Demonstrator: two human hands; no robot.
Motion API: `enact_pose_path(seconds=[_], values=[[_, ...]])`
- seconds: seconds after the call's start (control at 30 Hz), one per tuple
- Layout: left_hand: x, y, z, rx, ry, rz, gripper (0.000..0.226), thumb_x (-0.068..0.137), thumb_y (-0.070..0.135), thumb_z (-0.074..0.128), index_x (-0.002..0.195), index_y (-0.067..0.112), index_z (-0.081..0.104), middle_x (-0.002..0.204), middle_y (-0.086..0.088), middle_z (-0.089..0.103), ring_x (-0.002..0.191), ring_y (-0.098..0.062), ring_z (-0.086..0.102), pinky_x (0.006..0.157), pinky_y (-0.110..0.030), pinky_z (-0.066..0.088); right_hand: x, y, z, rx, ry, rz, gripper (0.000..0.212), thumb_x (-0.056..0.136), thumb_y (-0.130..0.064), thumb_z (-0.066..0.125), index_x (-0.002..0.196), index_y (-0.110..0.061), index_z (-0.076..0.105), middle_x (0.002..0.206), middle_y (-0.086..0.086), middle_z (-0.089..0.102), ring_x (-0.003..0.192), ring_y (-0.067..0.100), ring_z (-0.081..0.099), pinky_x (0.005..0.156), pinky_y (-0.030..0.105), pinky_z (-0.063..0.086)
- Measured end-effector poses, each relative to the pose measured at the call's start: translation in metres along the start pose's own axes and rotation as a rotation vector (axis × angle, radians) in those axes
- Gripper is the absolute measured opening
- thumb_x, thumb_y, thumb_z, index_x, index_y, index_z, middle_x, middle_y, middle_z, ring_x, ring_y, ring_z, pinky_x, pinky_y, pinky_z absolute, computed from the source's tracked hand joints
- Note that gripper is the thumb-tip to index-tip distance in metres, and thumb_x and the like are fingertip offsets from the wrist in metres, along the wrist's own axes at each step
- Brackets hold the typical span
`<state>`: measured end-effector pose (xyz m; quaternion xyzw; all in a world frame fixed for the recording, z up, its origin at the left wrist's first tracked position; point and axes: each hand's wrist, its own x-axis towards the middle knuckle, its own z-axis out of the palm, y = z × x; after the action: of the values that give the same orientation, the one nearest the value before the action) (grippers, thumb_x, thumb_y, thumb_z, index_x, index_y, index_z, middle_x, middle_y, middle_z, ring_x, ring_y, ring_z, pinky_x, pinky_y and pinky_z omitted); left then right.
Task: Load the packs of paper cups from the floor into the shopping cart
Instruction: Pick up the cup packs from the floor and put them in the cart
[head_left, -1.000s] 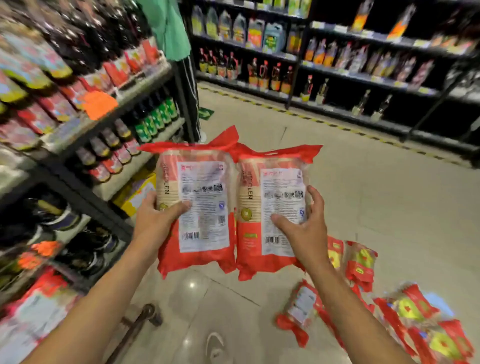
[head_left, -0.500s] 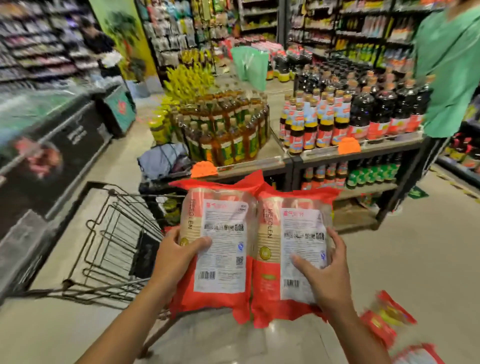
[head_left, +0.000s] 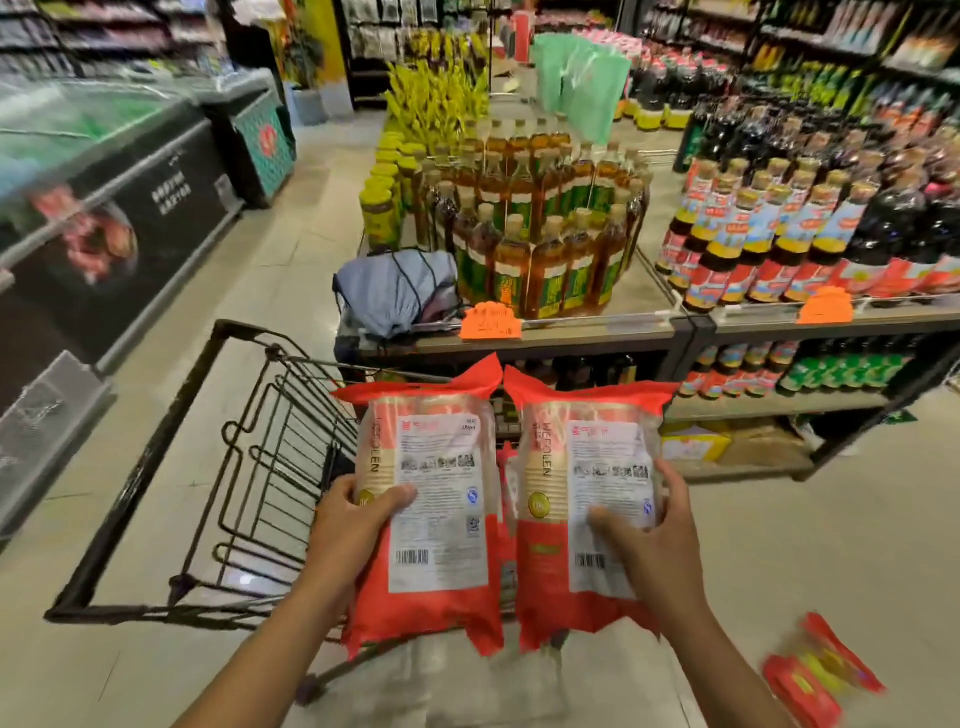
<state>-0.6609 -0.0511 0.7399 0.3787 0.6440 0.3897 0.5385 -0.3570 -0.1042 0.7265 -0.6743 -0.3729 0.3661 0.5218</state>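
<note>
Left hand (head_left: 345, 525) and right hand (head_left: 654, 540) each clamp a cup pack over the shopping cart (head_left: 218, 467); fingers (head_left: 605, 519) pinching wrappers; another pack on floor (head_left: 815, 670) remains.

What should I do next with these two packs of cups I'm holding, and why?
Probably swing both packs a little to the left and lower them into the shopping cart. The left hand and right hand each grip one pack, held upright at the cart's right edge, and its basket looks open and roomy there.
</note>
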Motion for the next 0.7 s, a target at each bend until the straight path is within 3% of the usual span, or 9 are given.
enact_pose_path(seconds=[0.07,0.17,0.33,0.4,0.47,0.53,0.6,0.7], values=[[0.035,-0.001,-0.002,-0.021,-0.003,-0.043,0.065,0.065,0.036,0.089,0.118,0.014,0.060,0.102,-0.012,0.079,0.082,-0.031,0.079,0.076,-0.054,0.063,0.022,0.004,0.014,-0.033,0.026,0.016,0.084,0.072,-0.012,0.087,0.134,-0.046,0.041,0.122,-0.009,0.068,0.094,0.008,0.072,0.083,0.048,0.060],[0.088,-0.004,0.011,-0.001,-0.002,-0.099,0.049,0.078,0.027,0.085,0.117,0.014,0.058,0.103,-0.013,0.077,0.082,-0.031,0.078,0.068,-0.043,0.063,0.059,0.014,0.029,-0.064,0.040,0.067,0.084,0.074,-0.010,0.085,0.131,-0.051,0.039,0.115,-0.013,0.069,0.089,0.005,0.073,0.081,0.042,0.061],[0.191,-0.037,0.064,0.038,0.000,-0.184,0.040,0.081,0.020,0.083,0.112,0.020,0.058,0.103,-0.009,0.075,0.080,-0.023,0.076,0.059,-0.033,0.059,0.157,0.076,0.057,-0.186,-0.017,0.169,0.086,0.072,-0.017,0.087,0.142,-0.037,0.041,0.112,-0.008,0.072,0.091,0.005,0.073,0.080,0.036,0.061],[0.235,-0.066,0.089,0.070,0.021,-0.248,0.043,0.079,0.025,0.086,0.112,0.022,0.060,0.106,-0.008,0.076,0.085,-0.025,0.077,0.069,-0.038,0.061,0.197,0.111,0.074,-0.193,-0.049,0.229,0.089,0.069,-0.022,0.088,0.142,-0.036,0.040,0.117,-0.010,0.070,0.095,-0.001,0.070,0.086,0.038,0.059],[0.276,-0.097,0.112,0.111,0.041,-0.322,0.057,0.075,0.035,0.087,0.122,0.017,0.059,0.110,-0.009,0.074,0.089,-0.027,0.074,0.078,-0.042,0.061,0.231,0.146,0.092,-0.217,-0.110,0.279,0.085,0.073,-0.013,0.086,0.139,-0.036,0.039,0.114,-0.020,0.065,0.090,-0.015,0.065,0.085,0.031,0.058],[0.308,-0.127,0.129,0.167,0.074,-0.416,0.074,0.075,0.042,0.086,0.134,0.010,0.054,0.115,-0.012,0.071,0.091,-0.029,0.070,0.076,-0.040,0.057,0.258,0.184,0.107,-0.265,-0.118,0.315,0.077,0.075,-0.007,0.084,0.130,-0.043,0.043,0.110,-0.022,0.065,0.088,-0.012,0.067,0.082,0.029,0.060],[0.337,-0.155,0.139,0.202,0.078,-0.482,0.086,0.073,0.048,0.085,0.141,0.009,0.050,0.126,-0.013,0.068,0.098,-0.032,0.068,0.082,-0.042,0.055,0.281,0.219,0.121,-0.342,-0.153,0.322,0.072,0.076,-0.004,0.082,0.120,-0.045,0.045,0.104,-0.023,0.064,0.086,-0.009,0.067,0.069,0.011,0.055],[0.376,-0.186,0.150,0.337,0.066,-0.486,0.086,0.079,0.049,0.082,0.147,0.011,0.047,0.140,-0.010,0.060,0.120,-0.035,0.060,0.095,-0.042,0.048,0.310,0.259,0.141,-0.407,-0.176,0.371,0.075,0.077,-0.007,0.082,0.131,-0.038,0.040,0.100,-0.027,0.058,0.088,-0.004,0.065,0.059,0.003,0.046]])
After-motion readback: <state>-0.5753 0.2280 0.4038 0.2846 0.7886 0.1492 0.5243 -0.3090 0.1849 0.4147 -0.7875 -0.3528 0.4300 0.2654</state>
